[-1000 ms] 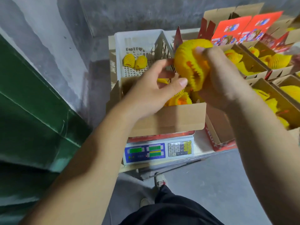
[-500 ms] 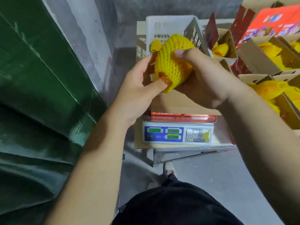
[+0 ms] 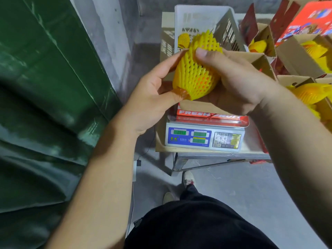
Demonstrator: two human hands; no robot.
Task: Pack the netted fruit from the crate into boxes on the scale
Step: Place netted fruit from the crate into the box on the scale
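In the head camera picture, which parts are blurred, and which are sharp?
Head view: the red boxes at the upper right edge are smeared and the green sheet looks soft; the netted fruit and scale are sharp, though its green digits cannot be read.

Low metal-framed stand [image 3: 212, 155] at twelve o'clock, topped with cardboard sheet [image 3: 159, 141] carrying digital scale [image 3: 204, 137] in front, white plastic crate [image 3: 203, 17] behind, open fruit boxes [image 3: 296, 56] toward two o'clock.

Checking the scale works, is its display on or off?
On: the scale shows three lit green windows on its blue panel. The digits are too blurred to read.
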